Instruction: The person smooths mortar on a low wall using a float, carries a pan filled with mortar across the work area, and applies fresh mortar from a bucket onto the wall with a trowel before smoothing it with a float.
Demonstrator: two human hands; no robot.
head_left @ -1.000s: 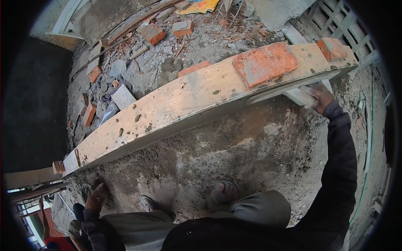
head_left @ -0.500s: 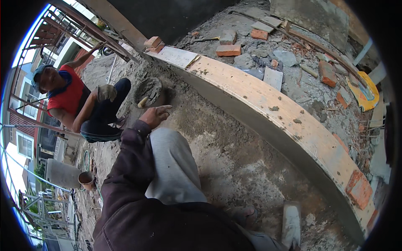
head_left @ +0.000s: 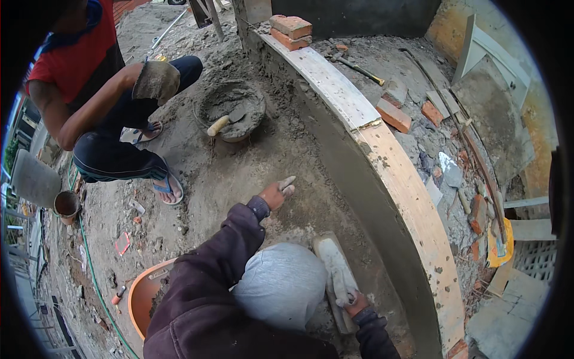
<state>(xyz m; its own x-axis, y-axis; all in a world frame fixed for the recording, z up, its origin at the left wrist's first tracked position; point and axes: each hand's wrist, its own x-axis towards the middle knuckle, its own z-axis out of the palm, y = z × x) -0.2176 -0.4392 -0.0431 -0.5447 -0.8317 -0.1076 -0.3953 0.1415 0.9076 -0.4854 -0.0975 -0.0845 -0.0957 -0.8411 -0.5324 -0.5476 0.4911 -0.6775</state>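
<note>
Firmly held: a long, pale-grey, mortar-smeared hand float point(head_left: 336, 272) in the right hand point(head_left: 357, 303), while the left hand point(head_left: 278, 194) reaches out loose

The fingers of the right hand are wrapped narrowly around the float's handle. The float lies lengthwise between the person's light-grey clothed knee point(head_left: 281, 281) and the low curved wall; whether its underside touches the ground cannot be told. The left hand hovers over the dirt ground, index finger stretched forward and the others loosely bent, free of any object.

Just beyond the float runs the low curved wall with a smooth, dark-grey mortar face point(head_left: 371, 194), topped by a tan, mortar-spotted plywood strip point(head_left: 412, 203) that gives way to a whitish board point(head_left: 329, 84) at the far end. Two stacked orange bricks point(head_left: 291, 32) sit there.

Ahead of the left hand stands a round, dark bucket of wet grey mortar point(head_left: 230, 139), a trowel with a pale wooden handle point(head_left: 218, 125) lying across the mortar. Left of it, a co-worker point(head_left: 98, 107) in a red and dark top crouches, one hand in a grey, dirt-stained glove point(head_left: 156, 82).

Nearer, beside the left sleeve, lies an orange basin point(head_left: 139, 302). Behind the wall, a hammer point(head_left: 362, 70) rests among rubble.
</note>
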